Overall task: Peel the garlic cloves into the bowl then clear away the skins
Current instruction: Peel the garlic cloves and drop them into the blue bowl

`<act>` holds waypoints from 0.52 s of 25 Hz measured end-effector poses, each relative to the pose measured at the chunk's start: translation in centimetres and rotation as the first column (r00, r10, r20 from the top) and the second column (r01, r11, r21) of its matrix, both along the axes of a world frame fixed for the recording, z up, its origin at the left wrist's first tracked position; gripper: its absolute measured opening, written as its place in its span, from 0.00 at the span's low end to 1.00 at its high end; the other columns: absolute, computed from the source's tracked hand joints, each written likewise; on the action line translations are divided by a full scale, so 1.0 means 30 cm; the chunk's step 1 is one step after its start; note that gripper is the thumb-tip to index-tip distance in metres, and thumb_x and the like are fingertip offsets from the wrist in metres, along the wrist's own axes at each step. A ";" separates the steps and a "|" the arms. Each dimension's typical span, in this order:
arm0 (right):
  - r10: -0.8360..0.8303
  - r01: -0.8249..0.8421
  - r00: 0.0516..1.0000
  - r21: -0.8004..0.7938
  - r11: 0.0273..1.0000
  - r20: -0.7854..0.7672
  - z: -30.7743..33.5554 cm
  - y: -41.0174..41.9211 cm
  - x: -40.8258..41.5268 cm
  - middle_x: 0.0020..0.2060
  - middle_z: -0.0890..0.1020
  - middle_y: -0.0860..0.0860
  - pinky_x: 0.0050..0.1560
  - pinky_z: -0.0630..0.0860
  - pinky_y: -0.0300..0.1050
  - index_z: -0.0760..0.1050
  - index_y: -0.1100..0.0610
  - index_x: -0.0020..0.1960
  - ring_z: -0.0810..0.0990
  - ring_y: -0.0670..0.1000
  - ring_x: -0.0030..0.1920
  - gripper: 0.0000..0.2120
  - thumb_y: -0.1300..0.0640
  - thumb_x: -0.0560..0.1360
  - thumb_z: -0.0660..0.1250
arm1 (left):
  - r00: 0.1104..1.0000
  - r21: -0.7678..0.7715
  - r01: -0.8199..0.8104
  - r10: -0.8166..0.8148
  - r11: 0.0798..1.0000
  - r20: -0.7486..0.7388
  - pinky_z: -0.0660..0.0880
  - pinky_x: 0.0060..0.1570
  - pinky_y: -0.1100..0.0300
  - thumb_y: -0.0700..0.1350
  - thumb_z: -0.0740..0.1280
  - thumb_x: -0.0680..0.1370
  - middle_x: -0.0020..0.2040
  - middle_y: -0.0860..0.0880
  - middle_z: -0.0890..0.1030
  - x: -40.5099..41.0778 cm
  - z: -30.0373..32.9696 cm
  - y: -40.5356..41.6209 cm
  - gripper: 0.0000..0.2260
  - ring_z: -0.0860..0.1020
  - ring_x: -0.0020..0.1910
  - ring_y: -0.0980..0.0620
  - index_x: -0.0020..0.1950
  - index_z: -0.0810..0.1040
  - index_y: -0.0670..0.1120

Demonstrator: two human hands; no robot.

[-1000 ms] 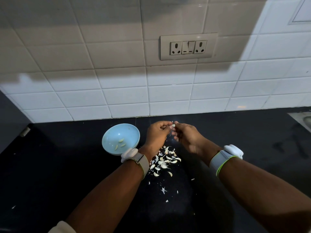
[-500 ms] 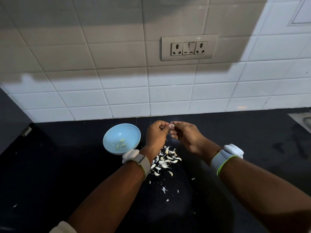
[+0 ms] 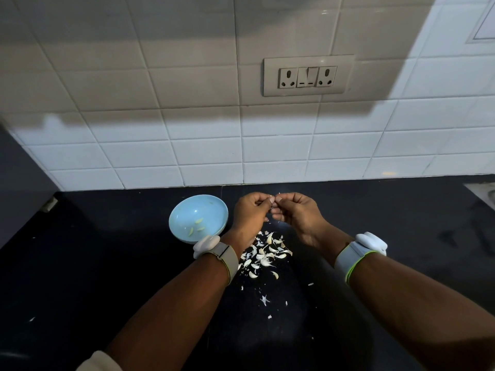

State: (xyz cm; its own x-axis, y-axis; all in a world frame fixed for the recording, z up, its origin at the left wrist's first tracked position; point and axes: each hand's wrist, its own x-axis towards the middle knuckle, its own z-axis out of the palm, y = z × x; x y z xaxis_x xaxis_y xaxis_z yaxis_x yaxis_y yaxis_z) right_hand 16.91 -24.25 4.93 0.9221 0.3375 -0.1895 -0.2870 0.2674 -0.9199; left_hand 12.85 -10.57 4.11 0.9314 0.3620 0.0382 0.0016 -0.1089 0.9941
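Working over our black countertop (image 3: 80, 263), which meets the white tiled wall (image 3: 187, 145) at the back. Wall has a double socket plate (image 3: 308, 75) above centre; a shadow covers its upper part. Both our forearms come in from the bottom edge, each with a wristband: left wristband (image 3: 219, 254), right wristband (image 3: 357, 251).

Light blue bowl (image 3: 187, 210) sits on the counter just left of our left hand, its near rim partly behind the left wristband. Three peeled cloves (image 3: 197, 226) lie inside it, near the front.

Our left hand (image 3: 250, 214) and right hand (image 3: 297, 212) meet knuckle to knuckle above the counter, near the back wall. Fingers of both are curled, tips pinched together on a small garlic clove (image 3: 273, 200); only a pale sliver of it shows, so it is probably still partly skinned, we cannot tell for sure.

Below the hands, a pile of garlic cloves and skins (image 3: 263, 254) lies on the counter between our wrists. Loose skin flakes (image 3: 264, 299) trail toward us from the pile, well apart from the bowl.
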 end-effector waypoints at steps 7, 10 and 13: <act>0.017 0.011 0.985 -0.161 0.987 0.172 -0.042 0.028 -0.003 0.40 0.83 0.56 0.40 0.78 0.41 0.80 0.66 0.56 0.79 0.48 0.37 0.06 0.65 0.82 0.66 | 0.985 -0.226 0.015 -0.054 0.974 -0.166 0.80 0.34 0.55 0.38 0.72 0.78 0.42 0.47 0.83 -0.012 0.038 0.027 0.03 0.80 0.40 0.54 0.46 0.81 0.44; 0.034 0.018 0.971 -0.217 0.976 0.235 -0.049 0.022 0.003 0.41 0.84 0.55 0.42 0.79 0.41 0.82 0.64 0.55 0.79 0.48 0.39 0.06 0.65 0.80 0.68 | 0.986 -0.112 0.020 -0.038 0.994 -0.160 0.82 0.33 0.53 0.39 0.74 0.77 0.42 0.48 0.80 -0.017 0.024 0.041 0.03 0.80 0.42 0.54 0.48 0.82 0.44; 0.043 0.010 0.970 -0.217 0.976 0.238 -0.045 0.021 0.001 0.41 0.84 0.55 0.43 0.79 0.41 0.82 0.63 0.55 0.79 0.49 0.39 0.06 0.66 0.80 0.69 | 0.991 -0.087 0.020 -0.031 0.996 -0.133 0.82 0.32 0.54 0.40 0.74 0.77 0.43 0.47 0.78 -0.028 0.009 0.043 0.03 0.80 0.43 0.53 0.48 0.81 0.44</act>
